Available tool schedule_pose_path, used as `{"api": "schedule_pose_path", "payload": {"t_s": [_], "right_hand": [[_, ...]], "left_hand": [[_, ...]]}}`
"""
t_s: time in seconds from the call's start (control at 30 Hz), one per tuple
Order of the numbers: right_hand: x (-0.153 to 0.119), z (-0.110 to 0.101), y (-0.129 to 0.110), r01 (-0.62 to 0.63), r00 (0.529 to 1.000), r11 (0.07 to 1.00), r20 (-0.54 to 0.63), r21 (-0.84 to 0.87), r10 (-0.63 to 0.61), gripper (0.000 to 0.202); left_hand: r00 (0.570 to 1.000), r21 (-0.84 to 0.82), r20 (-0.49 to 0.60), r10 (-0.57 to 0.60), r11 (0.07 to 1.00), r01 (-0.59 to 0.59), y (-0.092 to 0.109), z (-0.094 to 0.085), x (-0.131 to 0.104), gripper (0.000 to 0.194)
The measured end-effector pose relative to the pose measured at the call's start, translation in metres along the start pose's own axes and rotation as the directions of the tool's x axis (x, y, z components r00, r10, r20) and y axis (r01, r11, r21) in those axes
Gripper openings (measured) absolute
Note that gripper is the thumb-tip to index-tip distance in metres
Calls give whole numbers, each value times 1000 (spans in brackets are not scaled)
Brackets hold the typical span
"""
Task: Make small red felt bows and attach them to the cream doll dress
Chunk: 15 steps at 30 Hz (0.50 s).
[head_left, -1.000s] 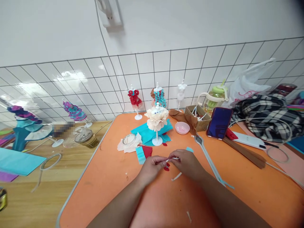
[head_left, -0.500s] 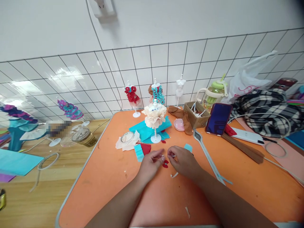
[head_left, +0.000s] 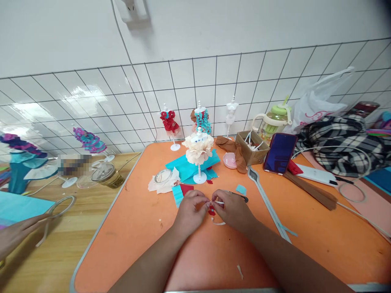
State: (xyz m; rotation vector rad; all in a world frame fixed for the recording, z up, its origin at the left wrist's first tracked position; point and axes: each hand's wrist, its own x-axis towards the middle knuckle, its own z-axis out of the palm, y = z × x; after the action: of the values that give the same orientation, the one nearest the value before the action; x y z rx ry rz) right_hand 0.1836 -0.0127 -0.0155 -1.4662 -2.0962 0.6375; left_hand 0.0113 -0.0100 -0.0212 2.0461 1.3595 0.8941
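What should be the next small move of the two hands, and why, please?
Perhaps bring the pale strip down to the red paper piece. The right hand pinches the strip, the left hand has its fingertips close by, and the red piece shows just below them in the picture.

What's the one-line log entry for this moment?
left hand: pinched, beside right | right hand: pinching white strip | red piece: partly hidden | cream-ruffled mannequin: upright

No text can be read; the white bag's [head_left: 319, 99] pink print [head_left: 319, 114] is unclear.
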Motion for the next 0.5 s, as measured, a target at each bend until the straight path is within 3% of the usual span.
{"api": "schedule_pose_path", "payload": {"t_s": [0.17,0.3,0.4,0.5], "right_hand": [[-2,1,-3,-50,999,999,-15,-8,50,30],[-2,-1,0,-14,1000,997,-12,-70,13,12],[-6,2,0,96,995,983,14,-158,-95,15],[-9,6,-7,252,966,930,7,-269,-259,23]], "left_hand": [[1000,-9,25,-1,1000,1,-1,-2,1,15],[999,-9,52,-8,1000,8,1,-1,0,17],[996,-44,77,-50,998,54,-1,0,1,17],[987,-191,21,-159,968,160,-7,-3,5,16]]}}
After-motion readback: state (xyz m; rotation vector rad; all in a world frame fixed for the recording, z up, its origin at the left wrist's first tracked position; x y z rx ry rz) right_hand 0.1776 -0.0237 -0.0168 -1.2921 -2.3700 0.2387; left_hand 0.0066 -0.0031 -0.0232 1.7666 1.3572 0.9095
